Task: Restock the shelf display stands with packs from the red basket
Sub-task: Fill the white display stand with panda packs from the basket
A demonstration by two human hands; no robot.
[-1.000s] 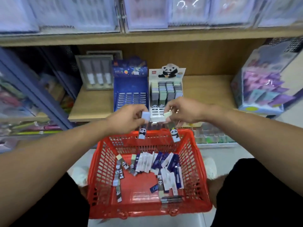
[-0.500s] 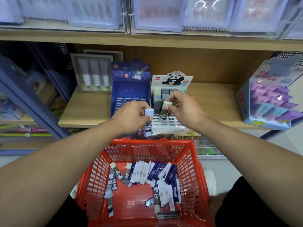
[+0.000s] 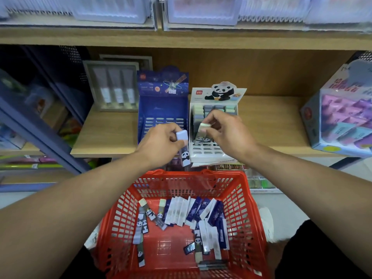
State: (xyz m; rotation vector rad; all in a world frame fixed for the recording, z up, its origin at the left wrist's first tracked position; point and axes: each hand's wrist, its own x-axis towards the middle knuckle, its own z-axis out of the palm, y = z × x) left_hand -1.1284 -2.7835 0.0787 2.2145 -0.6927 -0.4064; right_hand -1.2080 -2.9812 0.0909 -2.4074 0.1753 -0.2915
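A light, stiff pack is pinched by its cap in the left hand; another (green-capped) is pinched by the right hand over the panda stand at the shelf's front edge.

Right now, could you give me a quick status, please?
Left hand grips a panda pack. Right hand lowers another into panda stand. Nothing blocking.

bare shelf right of panda stand; blue stand seemingly touching its left.

A grey box of tubes stands left on the shelf, a pastel-packed carton at right.
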